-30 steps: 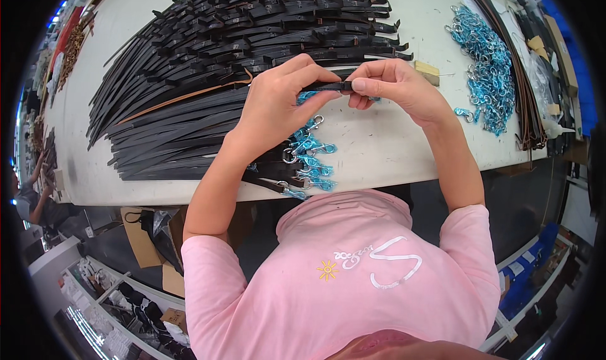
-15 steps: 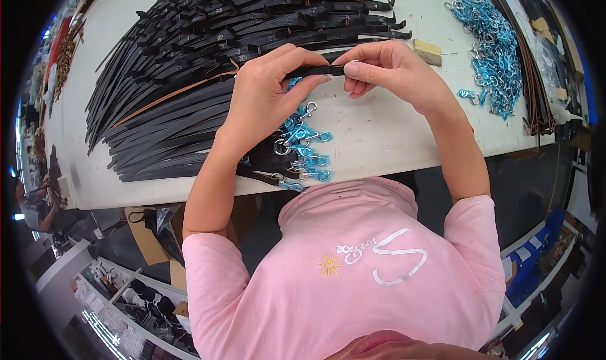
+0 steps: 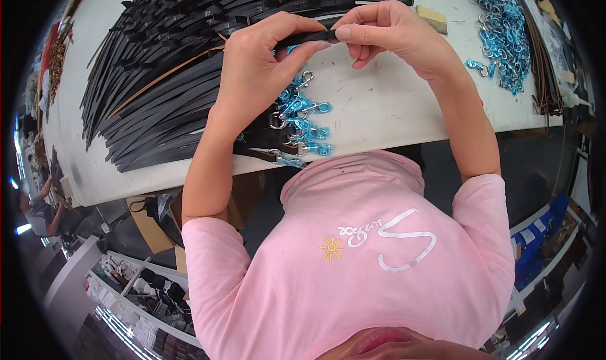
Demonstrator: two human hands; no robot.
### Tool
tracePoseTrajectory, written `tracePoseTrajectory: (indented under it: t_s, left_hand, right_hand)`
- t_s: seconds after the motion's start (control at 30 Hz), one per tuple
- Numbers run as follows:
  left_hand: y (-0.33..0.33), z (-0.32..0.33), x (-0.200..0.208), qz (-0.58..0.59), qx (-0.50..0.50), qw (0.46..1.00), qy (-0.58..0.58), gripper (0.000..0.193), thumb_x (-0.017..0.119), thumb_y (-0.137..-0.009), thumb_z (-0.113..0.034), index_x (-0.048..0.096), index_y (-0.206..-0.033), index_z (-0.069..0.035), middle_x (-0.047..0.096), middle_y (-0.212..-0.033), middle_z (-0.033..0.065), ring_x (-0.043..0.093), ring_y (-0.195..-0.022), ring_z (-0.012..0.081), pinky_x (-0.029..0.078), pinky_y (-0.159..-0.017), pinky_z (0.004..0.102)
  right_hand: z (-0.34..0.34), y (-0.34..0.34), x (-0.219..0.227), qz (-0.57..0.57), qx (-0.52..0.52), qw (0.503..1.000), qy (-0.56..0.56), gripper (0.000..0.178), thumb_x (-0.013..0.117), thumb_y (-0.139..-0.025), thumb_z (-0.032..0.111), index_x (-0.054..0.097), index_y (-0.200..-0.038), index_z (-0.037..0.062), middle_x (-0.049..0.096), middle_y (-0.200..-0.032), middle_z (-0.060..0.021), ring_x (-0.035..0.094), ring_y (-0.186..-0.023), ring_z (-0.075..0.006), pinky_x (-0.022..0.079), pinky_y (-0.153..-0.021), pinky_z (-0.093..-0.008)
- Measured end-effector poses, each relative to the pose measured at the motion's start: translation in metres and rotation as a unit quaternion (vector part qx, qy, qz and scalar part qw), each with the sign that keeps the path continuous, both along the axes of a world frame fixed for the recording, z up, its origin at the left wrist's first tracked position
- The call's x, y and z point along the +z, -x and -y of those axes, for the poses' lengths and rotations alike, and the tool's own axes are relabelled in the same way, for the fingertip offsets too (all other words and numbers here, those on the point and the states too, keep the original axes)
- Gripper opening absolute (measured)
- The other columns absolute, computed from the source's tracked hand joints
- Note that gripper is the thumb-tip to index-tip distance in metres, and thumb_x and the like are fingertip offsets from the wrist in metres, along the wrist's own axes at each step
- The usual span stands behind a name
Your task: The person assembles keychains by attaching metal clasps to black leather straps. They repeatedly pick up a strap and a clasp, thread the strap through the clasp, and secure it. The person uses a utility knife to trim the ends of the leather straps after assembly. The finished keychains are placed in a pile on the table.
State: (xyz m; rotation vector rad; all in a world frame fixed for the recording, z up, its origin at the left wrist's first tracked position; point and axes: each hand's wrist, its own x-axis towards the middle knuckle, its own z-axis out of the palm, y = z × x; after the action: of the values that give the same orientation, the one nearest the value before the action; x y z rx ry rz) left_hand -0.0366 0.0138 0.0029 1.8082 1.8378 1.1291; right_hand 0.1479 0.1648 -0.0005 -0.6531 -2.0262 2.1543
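Right now you hold a narrow black strap [image 3: 307, 39] level between both hands, just above the near part of a white worktable [image 3: 391, 107]. Your left hand [image 3: 262, 70] is curled closed, thumb and forefinger pinching the strap's left portion; your right hand [image 3: 388, 32] is closed too, its fingertips [image 3: 344, 33] pinching the strap's right end. The strap looks flat, dark and matte, short where it shows between your fingers, with a hint of blue hardware tucked behind your left hand, though whether a clip is fully attached cannot be told. Judging by the layout, the work seems partly done: just below your left hand, near the table's front edge, lies a small cluster of finished straps with blue-wrapped metal snap clips [image 3: 300, 123]. Much appears left, for a large fanned heap of plain black straps [image 3: 189, 57] covers the table's left and far side, and a loose pile of blue-wrapped clips [image 3: 502, 29] lies at the far right. Beside that pile sits a small tan block [image 3: 431, 14]. Your pink shirt [image 3: 353, 259] fills the lower view.
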Motion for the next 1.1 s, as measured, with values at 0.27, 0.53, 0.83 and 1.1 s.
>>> tracePoseTrajectory:
  t_s: [0.27, 0.53, 0.83, 1.1]
  left_hand:
    - [-0.003, 0.0019, -0.0014, 0.014, 0.009, 1.0, -0.003, 0.02, 0.078, -0.084, -0.005, 0.073, -0.103, -0.001, 0.074, -0.09, 0.0048, 0.068, -0.082, 0.0097, 0.052, -0.076, 0.0229]
    - [-0.0028, 0.0019, -0.0026, 0.015, 0.012, 1.0, -0.002, 0.02, 0.078, -0.083, -0.005, 0.074, -0.102, 0.0, 0.074, -0.09, 0.0051, 0.067, -0.081, 0.0094, 0.052, -0.076, 0.0226]
    - [-0.0032, 0.0014, -0.0014, 0.008, 0.009, 1.0, -0.008, 0.02, 0.078, -0.083, -0.005, 0.074, -0.101, 0.0, 0.074, -0.089, 0.0052, 0.067, -0.08, 0.0094, 0.053, -0.075, 0.0224]
    - [-0.005, 0.0007, 0.0015, 0.018, 0.008, 1.0, 0.003, 0.02, 0.079, -0.082, -0.004, 0.074, -0.101, 0.001, 0.074, -0.088, 0.0053, 0.068, -0.08, 0.0093, 0.053, -0.074, 0.0228]
  right_hand:
    - [0.0041, 0.001, -0.0049, -0.011, -0.01, 1.0, -0.024, 0.033, 0.073, -0.091, 0.032, 0.073, -0.104, 0.0027, 0.065, -0.073, -0.0025, 0.067, -0.066, -0.0097, 0.059, -0.069, -0.0242]
    - [0.0011, 0.001, -0.0078, 0.014, -0.007, 0.999, -0.028, 0.032, 0.073, -0.091, 0.034, 0.073, -0.101, 0.0043, 0.065, -0.072, -0.0019, 0.067, -0.065, -0.0097, 0.058, -0.069, -0.0228]
    - [0.0023, 0.002, -0.0069, 0.015, -0.007, 0.999, -0.032, 0.032, 0.074, -0.091, 0.035, 0.073, -0.1, 0.0048, 0.066, -0.074, -0.0016, 0.068, -0.066, -0.0099, 0.057, -0.068, -0.0212]
    - [0.0019, 0.0046, -0.0042, 0.016, 0.006, 1.0, -0.001, 0.031, 0.074, -0.09, 0.033, 0.072, -0.103, 0.0043, 0.067, -0.078, -0.0001, 0.067, -0.068, -0.0082, 0.056, -0.068, -0.0214]
